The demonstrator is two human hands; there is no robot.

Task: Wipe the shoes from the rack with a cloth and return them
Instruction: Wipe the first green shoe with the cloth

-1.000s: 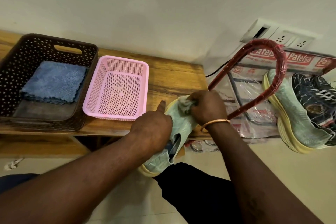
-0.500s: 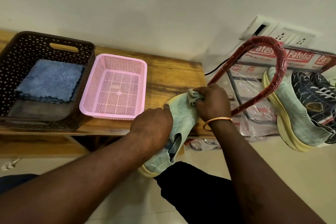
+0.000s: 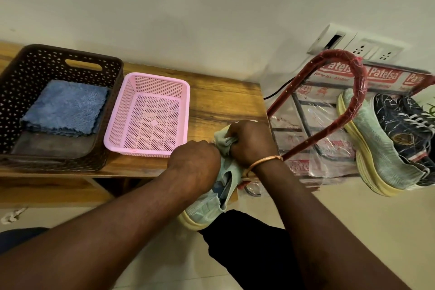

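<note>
**Toe of the shoe under the cloth**

Left hand [image 3: 195, 160] curls round the mint shoe [image 3: 207, 205] at the bench [image 3: 223, 92] edge; right hand [image 3: 251, 141] bunches the cloth [image 3: 223, 142] tight against its toe. Short firm strokes should serve, turning the shoe so its sole gets covered too.

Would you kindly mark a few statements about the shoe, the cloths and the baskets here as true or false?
1. The blue cloth lies in the pink basket. False: it lies in the brown basket, beside the pink basket.
2. The right hand grips a pale cloth at the held shoe. True.
3. The left hand hangs idle. False: it holds the held shoe.
4. A dark shoe sits on the red rack. True.
</note>
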